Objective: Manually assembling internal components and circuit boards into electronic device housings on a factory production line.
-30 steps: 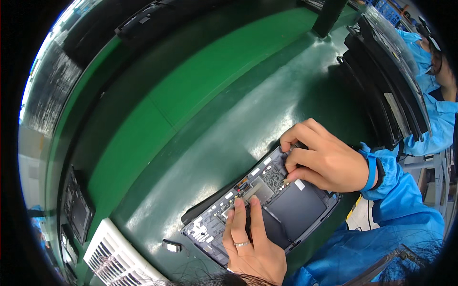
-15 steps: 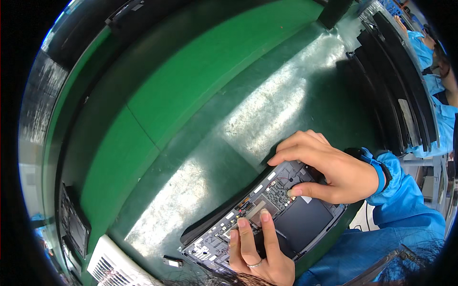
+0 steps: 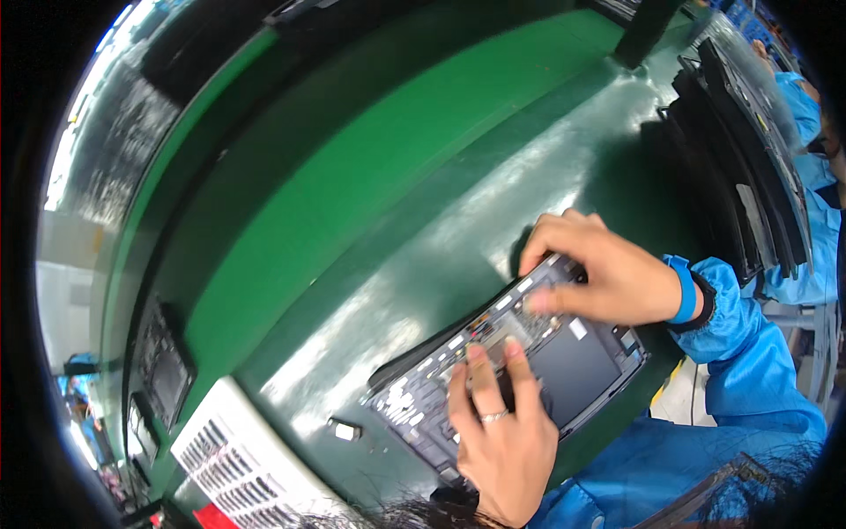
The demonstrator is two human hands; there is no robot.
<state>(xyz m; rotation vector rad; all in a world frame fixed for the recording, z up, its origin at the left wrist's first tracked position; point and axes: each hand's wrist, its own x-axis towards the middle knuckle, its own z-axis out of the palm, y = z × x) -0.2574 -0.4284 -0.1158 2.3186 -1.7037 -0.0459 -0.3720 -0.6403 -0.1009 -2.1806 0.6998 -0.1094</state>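
Right hand [image 3: 608, 273]: thumb tip blurred above the circuit board [image 3: 538, 331]; forefinger bent at the upper edge of the opened laptop base [image 3: 564, 353], with a gap between it and the thumb; the remaining fingers are largely concealed behind the hand, so whether they grip a part cannot be told. Left hand [image 3: 508, 445]: fingers moderately spread, tips set down on the board area; the surface beneath the palm is covered. A dark edge projects below the base along its upper-left side; most of that layer is hidden. Hair obscures the bottom of the view; the white slotted tray [image 3: 256, 450] is partly covered there.

The base lies obliquely on the green work surface [image 3: 352, 220], beneath both hands; its interior is dark grey, with white labels along the upper edge, pale patches at the left corner and a smooth dark panel at right; fine connectors are indistinct.
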